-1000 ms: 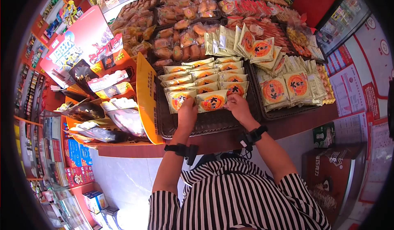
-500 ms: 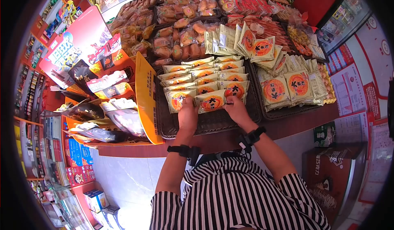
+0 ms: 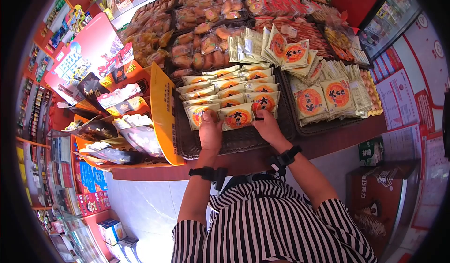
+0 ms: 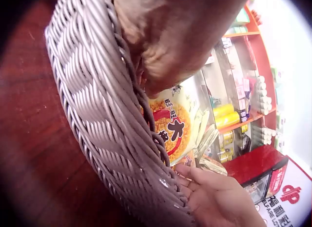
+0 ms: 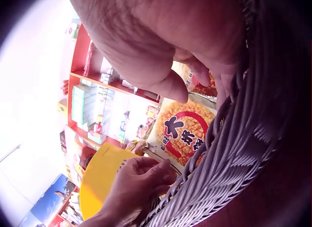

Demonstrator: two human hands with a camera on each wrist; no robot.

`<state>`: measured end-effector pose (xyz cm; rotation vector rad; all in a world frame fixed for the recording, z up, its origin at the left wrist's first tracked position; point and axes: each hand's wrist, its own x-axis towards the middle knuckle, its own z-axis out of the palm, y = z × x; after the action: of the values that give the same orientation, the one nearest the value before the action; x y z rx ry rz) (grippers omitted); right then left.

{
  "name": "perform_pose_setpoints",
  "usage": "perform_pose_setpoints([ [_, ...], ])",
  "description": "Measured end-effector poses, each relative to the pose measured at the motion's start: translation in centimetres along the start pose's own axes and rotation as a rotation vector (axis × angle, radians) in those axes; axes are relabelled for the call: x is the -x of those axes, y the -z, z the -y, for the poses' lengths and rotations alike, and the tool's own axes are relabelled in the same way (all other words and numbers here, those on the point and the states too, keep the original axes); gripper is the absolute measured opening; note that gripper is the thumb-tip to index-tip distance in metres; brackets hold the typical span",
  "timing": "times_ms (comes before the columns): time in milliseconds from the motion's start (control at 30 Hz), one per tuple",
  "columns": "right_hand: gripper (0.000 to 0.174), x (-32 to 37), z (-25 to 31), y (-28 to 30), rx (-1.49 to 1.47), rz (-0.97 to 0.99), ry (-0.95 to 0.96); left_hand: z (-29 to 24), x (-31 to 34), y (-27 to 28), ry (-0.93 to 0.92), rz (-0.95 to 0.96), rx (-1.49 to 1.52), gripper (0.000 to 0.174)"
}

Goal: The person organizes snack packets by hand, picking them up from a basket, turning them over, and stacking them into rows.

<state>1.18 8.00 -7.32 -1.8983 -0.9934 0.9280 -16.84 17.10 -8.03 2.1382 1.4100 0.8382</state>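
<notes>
Head view: left hand (image 3: 211, 134) and right hand (image 3: 270, 130) pinch opposite ends of the front-centre cracker packet (image 3: 236, 118), inside the wicker basket (image 3: 234, 147); this two-point grip probably controls tilt and alignment.

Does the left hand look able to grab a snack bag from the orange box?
Probably not straight away: the left hand seems to be pinching the front packet, and the box's tall side stands between it and the snack bags. It would likely have to let go and reach over.

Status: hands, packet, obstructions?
Left hand grips packet's left end. Right hand grips its right end. Packet in basket's front row. Neighbouring packets close either side.
</notes>
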Motion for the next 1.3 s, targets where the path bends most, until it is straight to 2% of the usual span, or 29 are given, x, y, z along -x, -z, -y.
perform_pose_setpoints([
  [133, 0.044, 0.4, 0.0, 0.8, -0.021, 0.016, 0.017, 0.2, 0.0, 0.2, 0.015, 0.021, 0.007, 0.041],
  [233, 0.043, 0.5, -0.7, 1.0, -0.027, -0.007, 0.049, -0.2, 0.2, 0.5, 0.106, 0.090, 0.003, 0.039],
  [367, 0.039, 0.9, -1.2, 1.3, -0.065, -0.042, 0.064, 0.4, 0.6, 0.6, 0.076, 0.020, -0.072, 0.039],
  [467, 0.029, 1.8, -2.0, 2.2, -0.105, -0.158, 0.216, -0.2, 0.8, 0.7, 0.042, -0.032, -0.134, 0.039],
  [533, 0.021, 3.0, -2.3, 3.5, -0.324, -0.107, 0.235, -1.8, 0.8, 1.2, 0.075, 0.007, -0.061, 0.039],
  [567, 0.021, 3.8, -2.4, 4.5, -0.322, -0.137, 0.233, -2.1, 0.9, 0.9, -0.005, -0.030, -0.021, 0.038],
  [600, 0.017, 4.8, -1.9, 5.9, -0.439, -0.088, 0.189, -3.9, 0.9, 1.1, -0.052, -0.020, -0.026, 0.035],
  [667, 0.014, 6.4, -1.3, 8.9, -0.559, -0.045, 0.152, -6.7, 0.9, 0.8, -0.077, 0.006, 0.117, 0.033],
  [767, 0.010, 8.3, -2.4, 14.2, -0.590, -0.276, 0.159, -11.5, 0.6, -0.1, -0.216, 0.160, 0.213, 0.026],
  [800, 0.010, 8.5, -3.0, 15.9, -0.567, -0.369, 0.189, -12.6, 0.4, -1.1, -0.333, 0.195, 0.246, 0.025],
  [867, 0.012, 8.8, -4.2, 18.9, -0.592, -0.580, 0.188, -16.3, 0.2, -2.4, -0.359, 0.325, 0.300, 0.026],
  [900, 0.012, 9.0, -4.8, 20.0, -0.596, -0.585, 0.191, -18.0, 0.2, -3.2, -0.366, 0.326, 0.298, 0.026],
  [967, 0.016, 9.1, -5.9, 22.0, -0.597, -0.807, 0.204, -21.2, 0.1, -5.0, -0.460, 0.511, 0.277, 0.031],
  [1000, 0.016, 9.0, -6.5, 22.8, -0.602, -0.808, 0.205, -22.6, 0.1, -6.2, -0.464, 0.511, 0.273, 0.031],
  [1100, 0.023, 8.3, -7.6, 24.6, -0.484, -0.912, 0.262, -25.7, 0.6, -9.6, -0.572, 0.543, 0.240, 0.041],
  [1167, 0.031, 7.8, -7.3, 25.8, -0.008, -0.944, 0.245, -27.3, 0.9, -11.2, -0.588, 0.470, 0.168, 0.049],
  [1200, 0.031, 7.5, -7.4, 26.2, -0.015, -0.946, 0.246, -27.7, 1.0, -11.8, -0.592, 0.470, 0.162, 0.049],
  [1267, 0.041, 6.9, -7.7, 26.8, 0.164, -0.831, 0.227, -28.2, 1.3, -12.6, -0.484, 0.562, 0.108, 0.053],
  [1300, 0.043, 6.5, -7.7, 27.0, 0.269, -0.807, 0.268, -28.4, 1.4, -12.8, -0.486, 0.561, 0.101, 0.053],
])
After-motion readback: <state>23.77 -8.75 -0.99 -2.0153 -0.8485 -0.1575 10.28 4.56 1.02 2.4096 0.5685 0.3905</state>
